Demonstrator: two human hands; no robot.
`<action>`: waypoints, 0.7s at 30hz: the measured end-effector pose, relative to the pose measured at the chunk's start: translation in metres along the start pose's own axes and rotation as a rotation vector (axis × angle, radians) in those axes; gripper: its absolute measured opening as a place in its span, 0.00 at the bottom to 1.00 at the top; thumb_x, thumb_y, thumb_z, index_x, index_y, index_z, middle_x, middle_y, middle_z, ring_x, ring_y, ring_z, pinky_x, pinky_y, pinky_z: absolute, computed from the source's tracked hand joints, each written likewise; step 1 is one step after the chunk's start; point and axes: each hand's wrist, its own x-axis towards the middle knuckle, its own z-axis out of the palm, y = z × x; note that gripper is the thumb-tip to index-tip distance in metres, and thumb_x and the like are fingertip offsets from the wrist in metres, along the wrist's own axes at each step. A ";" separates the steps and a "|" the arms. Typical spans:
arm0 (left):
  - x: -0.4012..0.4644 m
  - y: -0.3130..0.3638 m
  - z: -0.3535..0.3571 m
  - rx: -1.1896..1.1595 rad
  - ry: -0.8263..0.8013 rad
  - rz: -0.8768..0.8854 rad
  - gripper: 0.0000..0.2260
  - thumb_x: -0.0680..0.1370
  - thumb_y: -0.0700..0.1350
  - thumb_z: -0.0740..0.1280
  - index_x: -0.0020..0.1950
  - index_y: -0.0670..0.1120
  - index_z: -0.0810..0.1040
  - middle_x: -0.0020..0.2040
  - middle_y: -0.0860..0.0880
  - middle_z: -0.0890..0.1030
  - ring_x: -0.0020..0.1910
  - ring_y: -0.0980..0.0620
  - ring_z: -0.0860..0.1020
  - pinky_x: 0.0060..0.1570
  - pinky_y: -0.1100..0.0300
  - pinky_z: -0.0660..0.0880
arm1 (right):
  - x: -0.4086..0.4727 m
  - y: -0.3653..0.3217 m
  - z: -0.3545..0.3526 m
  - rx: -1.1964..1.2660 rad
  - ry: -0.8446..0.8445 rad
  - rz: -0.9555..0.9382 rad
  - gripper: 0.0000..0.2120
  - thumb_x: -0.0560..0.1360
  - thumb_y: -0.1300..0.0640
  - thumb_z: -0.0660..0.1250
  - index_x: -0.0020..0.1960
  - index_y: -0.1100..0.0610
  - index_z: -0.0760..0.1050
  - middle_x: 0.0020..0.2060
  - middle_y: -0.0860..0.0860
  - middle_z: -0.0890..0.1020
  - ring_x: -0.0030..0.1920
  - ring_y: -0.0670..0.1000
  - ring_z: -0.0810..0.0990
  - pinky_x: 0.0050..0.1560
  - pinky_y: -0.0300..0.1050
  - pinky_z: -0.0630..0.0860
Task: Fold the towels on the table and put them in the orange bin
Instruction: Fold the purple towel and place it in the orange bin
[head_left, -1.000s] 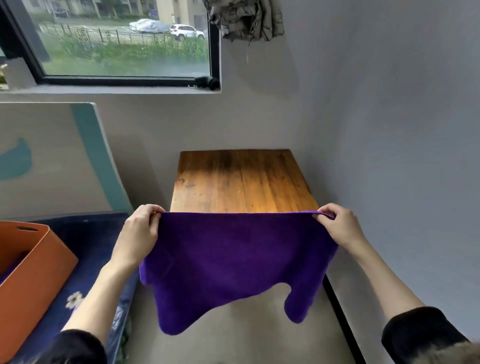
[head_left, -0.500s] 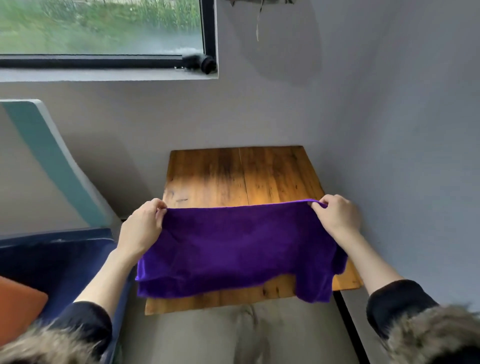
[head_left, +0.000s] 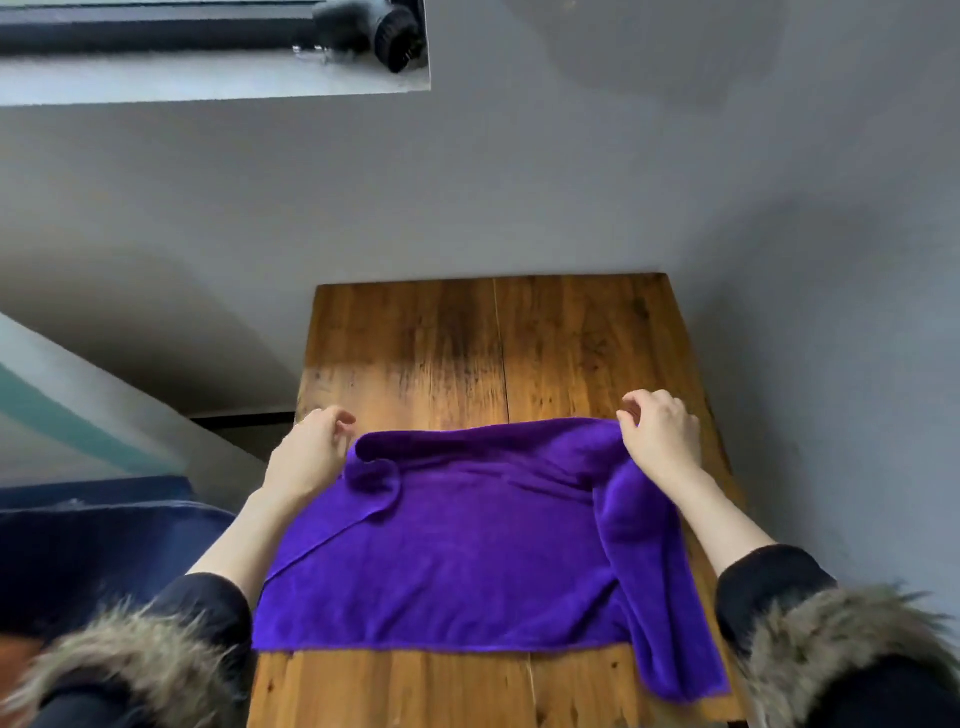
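Note:
A purple towel (head_left: 467, 551) lies spread on the wooden table (head_left: 493, 353), its near edge straight. Its far left corner is flipped over, and its right side is bunched and trails toward the table's front right corner. My left hand (head_left: 311, 452) hovers just off the towel's far left corner, fingers loosely curled and holding nothing. My right hand (head_left: 660, 434) rests at the far right corner with its fingertips past the towel's edge, over bare wood. A blurred sliver of the orange bin (head_left: 13, 657) shows at the lower left edge.
The table stands in a corner of grey walls, back and right. A dark blue cushion (head_left: 93, 540) lies to the left, with a white and teal board (head_left: 62, 415) leaning behind it. A window sill (head_left: 208, 83) is high on the left.
The towel has gone from hanging in the air to lying on the table. Both hands have let its top corners go. The view has tilted down, and the bin has slid almost out of sight.

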 end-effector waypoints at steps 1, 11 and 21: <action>0.001 -0.002 0.007 -0.010 -0.039 0.009 0.10 0.79 0.41 0.58 0.57 0.46 0.76 0.55 0.45 0.78 0.53 0.44 0.77 0.53 0.51 0.73 | 0.002 -0.001 0.007 0.017 -0.042 -0.002 0.14 0.78 0.55 0.62 0.62 0.58 0.74 0.59 0.59 0.77 0.59 0.59 0.73 0.58 0.53 0.70; -0.034 -0.054 0.084 0.109 -0.212 0.198 0.15 0.74 0.38 0.67 0.60 0.41 0.76 0.60 0.42 0.75 0.59 0.40 0.73 0.54 0.49 0.73 | -0.043 -0.056 0.101 0.023 -0.342 -0.114 0.21 0.79 0.52 0.59 0.71 0.55 0.65 0.69 0.52 0.68 0.69 0.53 0.65 0.68 0.48 0.61; -0.003 -0.078 0.113 0.135 0.030 0.345 0.07 0.71 0.43 0.72 0.46 0.42 0.79 0.46 0.43 0.77 0.44 0.40 0.76 0.41 0.49 0.73 | -0.092 -0.122 0.189 -0.070 -0.467 -0.081 0.30 0.79 0.45 0.56 0.76 0.48 0.48 0.77 0.51 0.41 0.76 0.54 0.40 0.72 0.61 0.46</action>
